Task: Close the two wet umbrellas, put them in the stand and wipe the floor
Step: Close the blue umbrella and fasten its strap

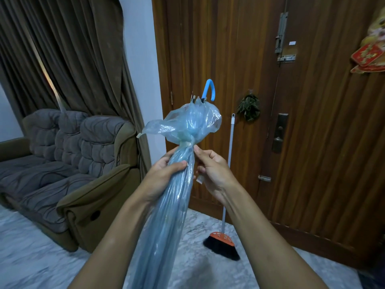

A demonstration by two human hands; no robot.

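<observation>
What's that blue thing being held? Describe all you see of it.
A closed umbrella of translucent pale-blue plastic, held handle-end up. A curved bright-blue hook handle and dark rib tips stick out on top. A strap cinches the canopy, which puffs loose above it. The left hand grips it below the strap; the right hand pinches it alongside.

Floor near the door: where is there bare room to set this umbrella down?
Bare marble floor lies in front of the sofa, at the lower left of the view. A second patch runs right of the broom head, along the door. Crowded: the strip between the umbrella and the broom.
</observation>
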